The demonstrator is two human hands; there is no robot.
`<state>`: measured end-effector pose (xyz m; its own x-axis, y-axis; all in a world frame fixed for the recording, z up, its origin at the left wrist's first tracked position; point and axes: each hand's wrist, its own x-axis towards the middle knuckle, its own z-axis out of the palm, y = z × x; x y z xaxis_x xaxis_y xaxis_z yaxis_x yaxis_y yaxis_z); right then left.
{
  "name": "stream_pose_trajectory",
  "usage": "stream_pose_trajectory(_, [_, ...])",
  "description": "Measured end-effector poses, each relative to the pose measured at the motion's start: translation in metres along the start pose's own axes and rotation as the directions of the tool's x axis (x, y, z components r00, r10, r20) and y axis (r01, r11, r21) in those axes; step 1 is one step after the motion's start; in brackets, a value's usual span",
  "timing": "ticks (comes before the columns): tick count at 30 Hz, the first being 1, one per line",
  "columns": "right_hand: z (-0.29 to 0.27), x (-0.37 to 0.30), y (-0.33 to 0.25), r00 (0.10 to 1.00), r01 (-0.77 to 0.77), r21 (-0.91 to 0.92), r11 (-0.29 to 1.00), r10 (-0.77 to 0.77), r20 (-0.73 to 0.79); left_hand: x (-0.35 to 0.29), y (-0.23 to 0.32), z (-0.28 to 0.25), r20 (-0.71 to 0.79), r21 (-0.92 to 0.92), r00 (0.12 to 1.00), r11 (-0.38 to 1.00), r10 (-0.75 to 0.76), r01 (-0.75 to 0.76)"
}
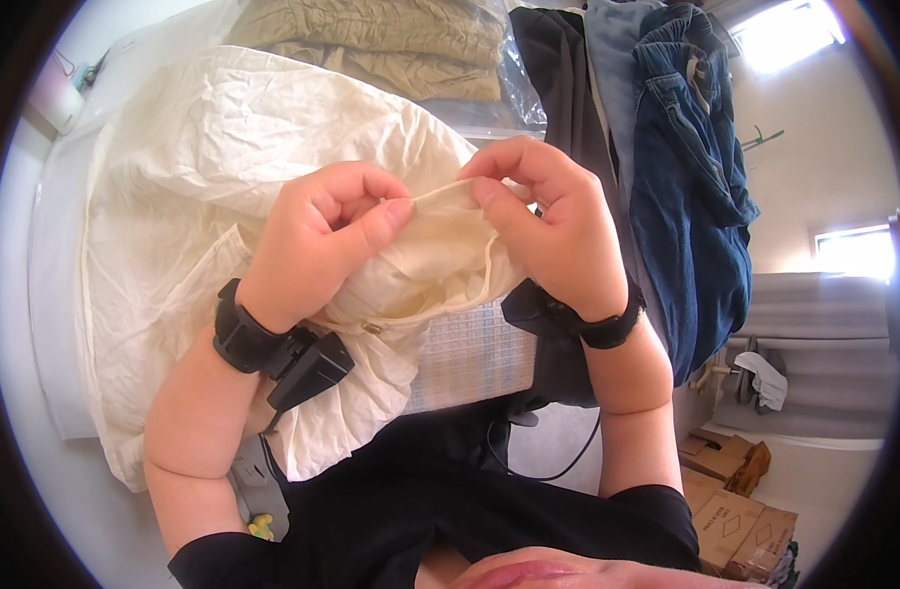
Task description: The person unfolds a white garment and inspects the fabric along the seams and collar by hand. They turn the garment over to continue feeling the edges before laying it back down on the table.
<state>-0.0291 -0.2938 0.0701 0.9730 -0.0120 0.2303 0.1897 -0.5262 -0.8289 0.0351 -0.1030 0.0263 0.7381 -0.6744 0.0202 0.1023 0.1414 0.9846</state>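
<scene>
A large, crumpled piece of thin cream cloth (224,128) spreads over the table in front of me and hangs past its near edge. My left hand (317,236) pinches the cloth's hemmed edge between thumb and forefinger. A short way to the right, my right hand (558,216) pinches the same edge, so a strip of hem runs taut between the two. Below them the cloth falls in an open fold with a seamed rim, where a small metal-looking piece (371,328) sits. Both wrists wear black strapped devices.
Folded khaki clothes (381,44) in clear plastic lie at the back. Blue jeans (686,196) and dark grey trousers (568,88) drape at the right. A pale checked cloth (470,358) lies below my hands. Cardboard boxes (735,520) stand on the floor, lower right.
</scene>
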Motion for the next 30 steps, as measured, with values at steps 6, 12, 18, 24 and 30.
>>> stream_pose_trajectory(6, [0.000,0.000,-0.006,0.990,-0.141,0.178,0.974,0.135,0.048,0.000,-0.001,-0.001,-0.004,0.058,0.999,0.998,-0.032,0.032])
stream_pose_trajectory(12, [0.001,0.000,0.000,0.994,-0.104,0.191,0.976,0.099,0.038,0.000,-0.003,-0.001,-0.007,0.111,1.000,0.994,-0.019,0.020])
stream_pose_trajectory(18, [0.003,-0.001,-0.001,0.995,-0.091,0.118,0.989,0.084,0.060,0.000,-0.002,-0.003,0.005,0.156,1.000,0.987,-0.026,0.025])
stream_pose_trajectory(24, [0.002,0.000,0.004,0.998,-0.061,-0.029,0.998,0.062,0.026,0.000,-0.001,0.000,-0.006,0.153,0.999,0.988,-0.034,0.034])
stream_pose_trajectory(30, [0.004,0.000,0.006,0.990,-0.093,0.055,0.994,0.098,-0.103,0.000,0.001,0.000,0.020,0.143,0.999,0.989,0.028,-0.031])
